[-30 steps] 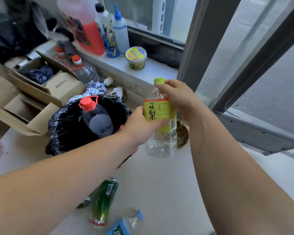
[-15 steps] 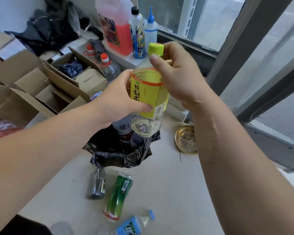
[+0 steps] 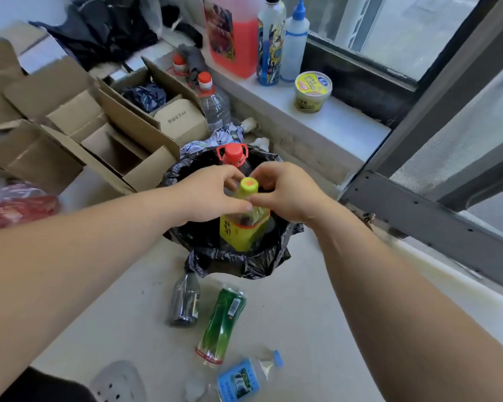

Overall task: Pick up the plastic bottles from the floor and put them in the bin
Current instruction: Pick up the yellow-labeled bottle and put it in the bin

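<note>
A clear bottle with a yellow label and lime-green cap [image 3: 243, 232] stands upright inside the black-bagged bin [image 3: 238, 264]. My left hand [image 3: 208, 195] and my right hand [image 3: 285, 192] both pinch its neck just below the cap. A large bottle with a red handled cap [image 3: 233, 155] sits at the back of the bin. On the floor in front of the bin lie a dark grey bottle [image 3: 184, 301], a green bottle [image 3: 222, 322] and a clear bottle with a blue label and blue cap [image 3: 243, 378].
Open cardboard boxes [image 3: 93, 126] stand left of the bin, with red-capped water bottles [image 3: 214, 104] behind them. The window ledge [image 3: 340, 123] holds a red jug, two tall bottles and a yellow cup. A dark window frame [image 3: 427, 216] runs along the right. A white slipper [image 3: 118, 382] is near me.
Both hands have lowered the yellow-label bottle from chest height down into the bin, and their grip has shifted from its body to its neck. The view has tilted downwards.
</note>
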